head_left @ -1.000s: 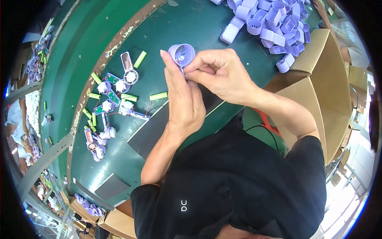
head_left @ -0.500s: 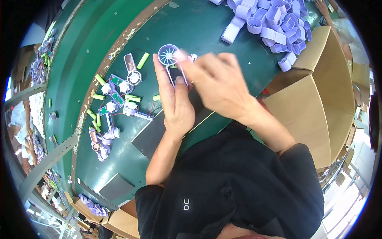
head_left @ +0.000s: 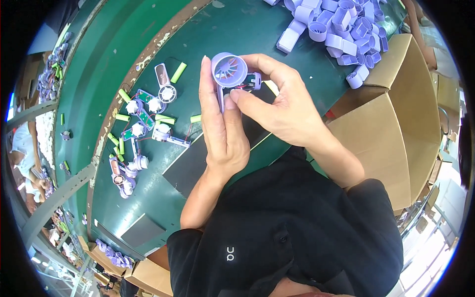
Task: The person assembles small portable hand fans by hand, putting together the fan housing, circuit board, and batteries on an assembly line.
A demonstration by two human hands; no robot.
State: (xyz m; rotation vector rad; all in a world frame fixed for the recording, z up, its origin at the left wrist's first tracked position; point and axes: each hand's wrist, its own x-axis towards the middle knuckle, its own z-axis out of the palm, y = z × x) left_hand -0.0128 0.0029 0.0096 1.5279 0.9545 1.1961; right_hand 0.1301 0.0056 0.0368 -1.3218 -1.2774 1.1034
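Note:
Between my two hands is a light purple handheld-fan housing [head_left: 223, 68], its round end tipped up so that spokes show inside. My left hand [head_left: 222, 138] grips it from the left, thumb against its lower part and fingers along its side. My right hand [head_left: 292, 106] curls around from the right, with thumb and fingertips on the parts at the housing's open side. Reddish wires and a small dark and purple piece [head_left: 254, 81] show there. My fingers hide the rest. To the left lie several fan assemblies [head_left: 167, 94] with green battery cells [head_left: 178, 73] and circuit boards [head_left: 146, 119].
A heap of purple housings [head_left: 334, 42] lies at the far right, beside an open cardboard box [head_left: 373, 141]. Black mats [head_left: 185, 168] lie on the green table. A metal bar [head_left: 62, 193] crosses at left, before a green belt [head_left: 123, 32]. Another person's arm [head_left: 418, 39] shows at upper right.
The housing has moved slightly right and tilted, showing its round side. My right hand, blurred before, now closes around its right side. A small wired piece has come into sight there.

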